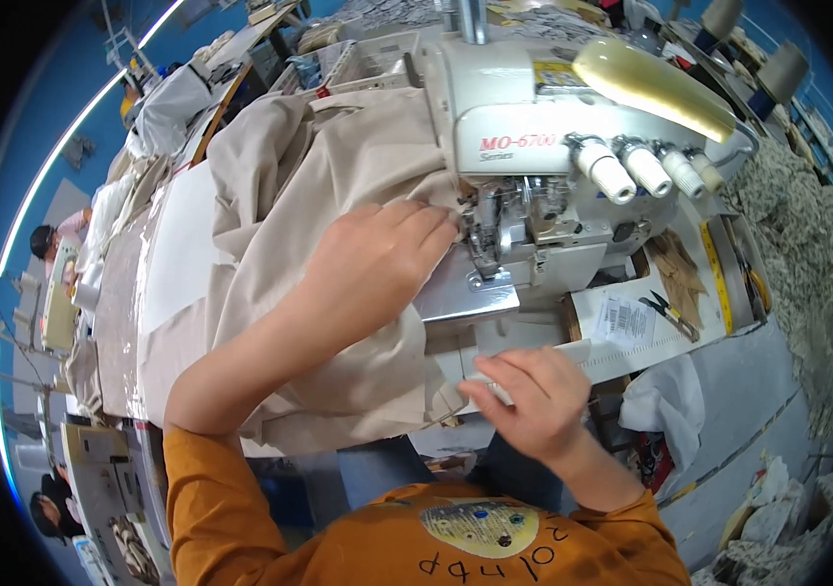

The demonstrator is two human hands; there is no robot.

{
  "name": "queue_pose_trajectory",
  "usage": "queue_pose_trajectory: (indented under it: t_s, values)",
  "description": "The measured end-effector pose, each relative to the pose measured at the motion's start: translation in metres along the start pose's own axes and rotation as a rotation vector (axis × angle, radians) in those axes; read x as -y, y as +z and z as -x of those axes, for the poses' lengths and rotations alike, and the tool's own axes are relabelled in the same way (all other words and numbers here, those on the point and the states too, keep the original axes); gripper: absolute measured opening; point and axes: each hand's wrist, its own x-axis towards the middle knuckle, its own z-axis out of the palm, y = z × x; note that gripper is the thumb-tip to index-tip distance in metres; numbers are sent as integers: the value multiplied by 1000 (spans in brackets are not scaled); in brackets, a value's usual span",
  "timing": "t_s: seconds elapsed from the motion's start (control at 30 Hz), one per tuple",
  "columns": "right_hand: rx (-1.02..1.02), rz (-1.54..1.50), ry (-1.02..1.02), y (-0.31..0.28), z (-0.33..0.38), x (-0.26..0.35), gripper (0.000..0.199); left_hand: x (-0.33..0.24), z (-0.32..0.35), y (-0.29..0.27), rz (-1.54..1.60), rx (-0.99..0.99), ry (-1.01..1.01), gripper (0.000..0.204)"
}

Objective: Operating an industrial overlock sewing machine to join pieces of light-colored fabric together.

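Note:
A large piece of beige fabric (290, 215) lies in folds over the left side of the sewing table. Its upper right part reaches the needle area of a white overlock sewing machine (509, 132). My left hand (382, 256) is on this fabric beside the presser foot, its fingers bent and pressed together on the cloth. Closer to me, my right hand (537, 398) hovers by the table's front edge, right of the fabric's near corner. Its fingers are curled toward the thumb; what lies between them, if anything, cannot be made out.
Scissors (672, 317) with black handles, a labelled slip (625, 322) and a yellow measuring tape (716, 269) are right of the machine. Patterned grey fabric (788, 234) is heaped farther right. A white crate (377, 59) stands behind. Other people are at the far left.

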Motion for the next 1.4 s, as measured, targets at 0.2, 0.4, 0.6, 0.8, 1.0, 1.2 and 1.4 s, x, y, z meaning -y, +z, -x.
queue_pose_trajectory:
  t_s: [0.2,0.4,0.6,0.8,1.0,1.2,1.4]
  values:
    - [179,-91,236,26,11,35,60,6,10,-5,202,4,-280,25]
    - [285,-166,307,40,11,37,54,105,52,1,167,-127,-608,39]
    - [293,-438,449,47,6,40,38,149,96,25,406,303,-788,41]
    - [235,-575,675,48,-3,50,45,141,89,14,558,106,-921,32]
    - [366,-797,727,53,1,38,23,137,82,-32,641,-213,-896,32]
    - [-24,-774,711,39,6,45,32,123,84,-89,1355,-250,-1135,27]
    - [168,-1036,923,47,0,52,50,106,84,-111,1993,-164,-958,29]
